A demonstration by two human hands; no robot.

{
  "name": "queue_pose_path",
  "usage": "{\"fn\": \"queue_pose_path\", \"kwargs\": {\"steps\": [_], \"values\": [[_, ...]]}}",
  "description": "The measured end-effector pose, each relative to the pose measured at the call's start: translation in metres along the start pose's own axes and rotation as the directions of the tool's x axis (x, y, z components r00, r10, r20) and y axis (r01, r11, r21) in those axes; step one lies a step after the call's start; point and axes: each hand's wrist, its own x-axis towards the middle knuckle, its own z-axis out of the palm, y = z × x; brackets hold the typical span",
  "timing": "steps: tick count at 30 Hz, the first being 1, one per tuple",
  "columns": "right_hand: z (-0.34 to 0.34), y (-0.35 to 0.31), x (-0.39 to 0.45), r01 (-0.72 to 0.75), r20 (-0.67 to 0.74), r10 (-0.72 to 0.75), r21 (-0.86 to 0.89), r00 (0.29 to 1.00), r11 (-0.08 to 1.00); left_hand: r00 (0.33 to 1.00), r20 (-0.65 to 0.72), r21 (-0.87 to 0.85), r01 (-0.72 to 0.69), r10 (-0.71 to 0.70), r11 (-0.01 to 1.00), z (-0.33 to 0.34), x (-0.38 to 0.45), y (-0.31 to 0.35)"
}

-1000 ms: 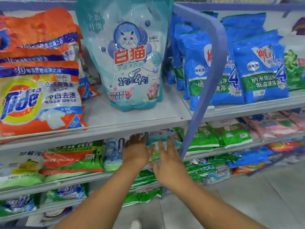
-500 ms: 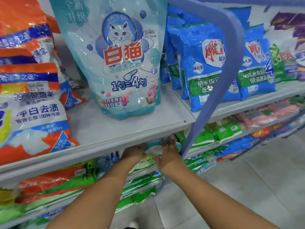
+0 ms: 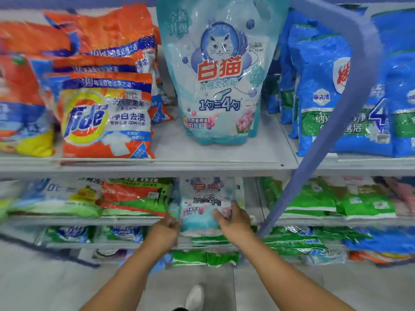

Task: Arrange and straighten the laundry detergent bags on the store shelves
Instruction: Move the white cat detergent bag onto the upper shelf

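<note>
Both hands working the small teal bag [image 3: 205,205] on the 2nd shelf [image 3: 85,219], directly under the big cat-logo bag [image 3: 221,81] on the top shelf. Left hand [image 3: 165,232] is gripping bag's lower-left corner, right hand [image 3: 234,222] is clamping lower-right edge w/ thumb on the front face. Bag's long axis is running vertical, bottom edge sitting at shelf lip, roughly btwn the two hands, so equal reach. Orange-green bags [image 3: 137,198] touching its left side; gap on right. Next move prob. needs a straight push back, squaring it up.
</note>
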Motion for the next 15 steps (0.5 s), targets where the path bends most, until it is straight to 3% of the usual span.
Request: {"fn": "queue_pose_path", "kwargs": {"steps": [3,5,7,9,11,12,15], "values": [[0.005,0.001,0.002,-0.040,-0.130,0.034,-0.045,0.991,0.998,0.994,0.016,-0.288,0.110,-0.111,0.951,0.001,-0.009,-0.018],[0.012,0.001,-0.002,-0.064,-0.165,0.049,-0.088,0.985,0.994,0.983,0.117,-0.524,0.183,-0.143,0.832,0.004,-0.010,-0.020],[0.022,-0.003,-0.009,-0.085,-0.145,0.082,-0.011,0.986,0.996,0.968,0.219,-0.660,0.237,-0.119,0.712,0.009,-0.011,-0.018],[0.034,-0.007,-0.014,-0.198,-0.073,0.221,0.240,0.973,0.951,0.963,0.250,-0.678,0.247,-0.099,0.692,0.016,-0.005,-0.023],[0.047,-0.004,-0.015,-0.325,0.043,0.367,0.566,0.929,0.758,0.960,0.260,-0.595,0.244,-0.104,0.765,0.024,0.010,-0.034],[0.052,0.002,-0.013,-0.350,0.077,0.392,0.628,0.917,0.695,0.957,0.277,-0.557,0.231,-0.084,0.798,0.026,0.014,-0.038],[0.055,0.013,-0.016,-0.320,0.064,0.369,0.647,0.927,0.692,0.922,0.388,-0.542,0.248,-0.023,0.803,0.016,0.009,-0.040]]}}
